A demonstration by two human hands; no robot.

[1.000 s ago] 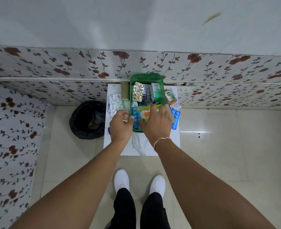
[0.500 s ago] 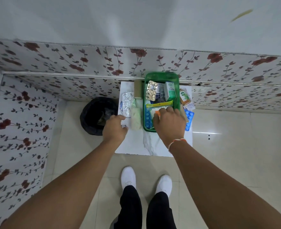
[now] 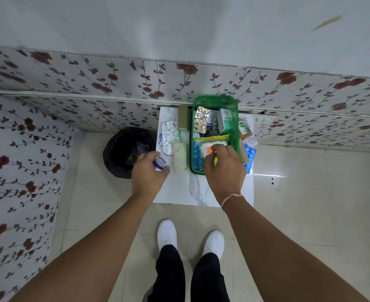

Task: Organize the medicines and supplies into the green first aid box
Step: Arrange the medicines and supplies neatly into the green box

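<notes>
The green first aid box (image 3: 236, 136) stands on a small white marble table (image 3: 192, 190) against the wall. Inside it lie foil blister packs (image 3: 200, 123), a green-and-white carton (image 3: 225, 120), a yellow-topped packet of cotton buds (image 3: 211, 142) and blue pill strips (image 3: 196, 156). My right hand (image 3: 223, 168) rests over the near end of the box, fingers curled on an orange-and-white item that it mostly hides. My left hand (image 3: 148, 173) is at the table's left edge, closed around a small blue-capped jar (image 3: 159, 163).
Left of the box lie a white gauze roll (image 3: 179, 158), silver foil packs (image 3: 168, 137) and a brown bandage roll (image 3: 183, 118). An orange bottle (image 3: 244, 127), a second brown roll and a blue strip (image 3: 250, 156) sit on the right. A black bin (image 3: 125, 149) stands on the floor.
My left hand has moved left away from the box, past the gauze roll, and now holds the blue-capped jar. My right hand stays over the box's near end.
</notes>
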